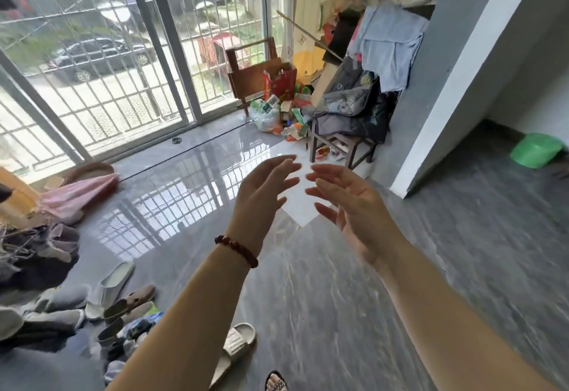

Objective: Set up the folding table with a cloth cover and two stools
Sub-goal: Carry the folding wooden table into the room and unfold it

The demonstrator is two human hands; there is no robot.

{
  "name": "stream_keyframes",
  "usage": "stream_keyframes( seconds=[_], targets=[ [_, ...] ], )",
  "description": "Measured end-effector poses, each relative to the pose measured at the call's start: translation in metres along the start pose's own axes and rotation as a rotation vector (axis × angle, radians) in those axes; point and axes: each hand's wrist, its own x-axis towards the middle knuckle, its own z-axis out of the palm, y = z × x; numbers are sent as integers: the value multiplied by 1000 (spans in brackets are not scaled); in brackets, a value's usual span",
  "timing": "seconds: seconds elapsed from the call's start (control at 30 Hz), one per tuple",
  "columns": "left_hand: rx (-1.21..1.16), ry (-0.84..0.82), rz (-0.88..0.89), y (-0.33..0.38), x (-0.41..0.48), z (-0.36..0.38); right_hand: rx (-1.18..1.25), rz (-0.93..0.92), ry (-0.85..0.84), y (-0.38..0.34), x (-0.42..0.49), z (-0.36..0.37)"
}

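Note:
A brown wooden folding table (251,75) leans folded on its side against the window at the far end of the room. A dark wooden stool (345,144) stands to its right, piled with clothes (351,104). My left hand (261,196), with a red bead bracelet at the wrist, and my right hand (348,202) are raised side by side in mid-air over the floor, palms facing each other, fingers spread, holding nothing. Both are well short of the table. No table cloth can be told apart from the heaped fabrics.
Trash, bottles and a red box (281,82) lie around the table's foot. Slippers and shoes (117,295) clutter the floor at the left, beside a pink cloth (77,193). A grey wall corner (446,107) juts in at the right, with a green basin (535,149) behind it.

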Motion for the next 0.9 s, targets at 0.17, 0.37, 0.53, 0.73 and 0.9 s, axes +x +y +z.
stream_keyframes(
  seconds=[0.17,0.37,0.53,0.73,0.9],
  targets=[
    [0,36,-45,-4,44,-14,-18,43,-3,7,49,11],
    [7,80,-61,-6,103,-25,-6,73,-33,10,114,16],
    [8,99,-70,-2,174,-25,15,77,-60,6,188,10],
    [8,115,-57,12,289,-13,34,70,-76,-15,302,-6],
    [19,137,-46,17,370,-1,35,65,-89,-31,387,-23]
  ],
)
